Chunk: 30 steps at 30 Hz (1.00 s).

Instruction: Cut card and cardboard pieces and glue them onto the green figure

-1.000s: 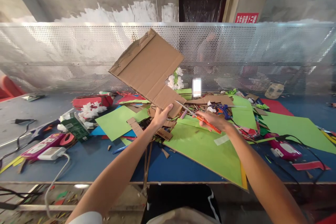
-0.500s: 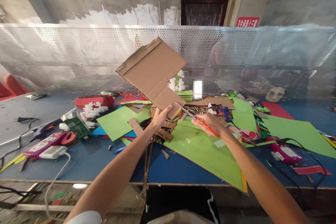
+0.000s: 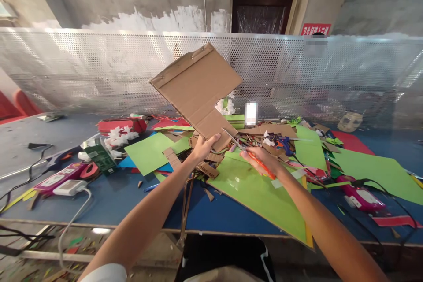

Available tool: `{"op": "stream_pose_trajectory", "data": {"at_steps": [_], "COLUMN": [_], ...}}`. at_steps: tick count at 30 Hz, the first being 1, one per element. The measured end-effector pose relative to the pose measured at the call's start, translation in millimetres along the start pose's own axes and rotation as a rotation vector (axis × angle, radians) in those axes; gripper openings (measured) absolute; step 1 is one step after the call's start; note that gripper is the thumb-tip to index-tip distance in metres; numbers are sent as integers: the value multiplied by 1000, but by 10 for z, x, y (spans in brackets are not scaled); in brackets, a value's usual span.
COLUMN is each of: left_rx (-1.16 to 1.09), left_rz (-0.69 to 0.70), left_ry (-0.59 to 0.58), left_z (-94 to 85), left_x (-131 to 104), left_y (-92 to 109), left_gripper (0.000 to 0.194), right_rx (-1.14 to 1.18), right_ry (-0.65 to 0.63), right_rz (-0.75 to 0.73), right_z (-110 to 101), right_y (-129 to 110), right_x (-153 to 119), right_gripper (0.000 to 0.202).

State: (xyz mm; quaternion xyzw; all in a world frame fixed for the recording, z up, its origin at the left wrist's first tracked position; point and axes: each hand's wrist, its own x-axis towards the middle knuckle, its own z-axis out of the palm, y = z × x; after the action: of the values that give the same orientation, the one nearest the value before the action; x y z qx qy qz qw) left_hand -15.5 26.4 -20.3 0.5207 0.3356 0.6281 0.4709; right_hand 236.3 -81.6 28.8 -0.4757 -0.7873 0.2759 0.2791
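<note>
Lifting the cardboard sheet [image 3: 198, 88] clear in our left hand [image 3: 205, 146] — pinched at its six-o'clock corner — our right hand [image 3: 264, 161] closed on orange scissors [image 3: 246, 153], blades meeting that edge.

cardboard [image 3: 198, 88] brown, notched, held tilted up | scissors [image 3: 246, 153] orange-handled, at its edge

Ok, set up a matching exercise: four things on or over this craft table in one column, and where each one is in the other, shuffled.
Things:
1. cardboard piece
2. scissors
3. power strip
4. blue glue gun

Places:
A. lying on the table's left part, cable plugged in
B. gripped in the right hand
C. held up in the air by the left hand
D. among scraps beyond the right hand

Pairs: 1-C, 2-B, 3-A, 4-D
</note>
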Motion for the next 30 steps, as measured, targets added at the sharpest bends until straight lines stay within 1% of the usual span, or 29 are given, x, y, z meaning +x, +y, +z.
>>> {"op": "stream_pose_trajectory", "data": {"at_steps": [3,6,8,12,14,17,19,21,22,26,30], "left_rx": [-29,-49,-52,-61,-90,-176,-196,-164,-139,-46,29], "left_rz": [-6,-22,-22,-28,-62,-105,-94,-72,-69,-43,-17], "left_ry": [-14,-6,-1,4,4,-5,24,66,67,14,-10], "left_z": [-12,3,21,46,48,18,-28,-87,-117,-201,-233], "left_x": [5,-12,-30,-46,-34,12,51,82,92,95,74], "left_y": [-12,-1,11,30,50,103,139,156,156,135,144], "left_gripper": [76,72,70,68,68,69,70,70,71,70,73], "right_rx": [-44,-96,-109,-98,-82,-57,-66,-67,-55,18,36], "right_ry": [51,106,114,95,84,55,39,20,6,-37,-38], "right_rz": [-6,-48,-64,-44,-27,-39,-45,-31,-21,-11,-16], "right_z": [54,88,84,39,7,-52,-89,-111,-114,-84,-36], "right_y": [-27,-13,19,83,92,67,34,1,-9,13,71], "right_x": [2,18,29,42,43,36,24,11,6,7,21], "right_gripper": [50,51,50,47,45,44,44,44,44,43,45]}}
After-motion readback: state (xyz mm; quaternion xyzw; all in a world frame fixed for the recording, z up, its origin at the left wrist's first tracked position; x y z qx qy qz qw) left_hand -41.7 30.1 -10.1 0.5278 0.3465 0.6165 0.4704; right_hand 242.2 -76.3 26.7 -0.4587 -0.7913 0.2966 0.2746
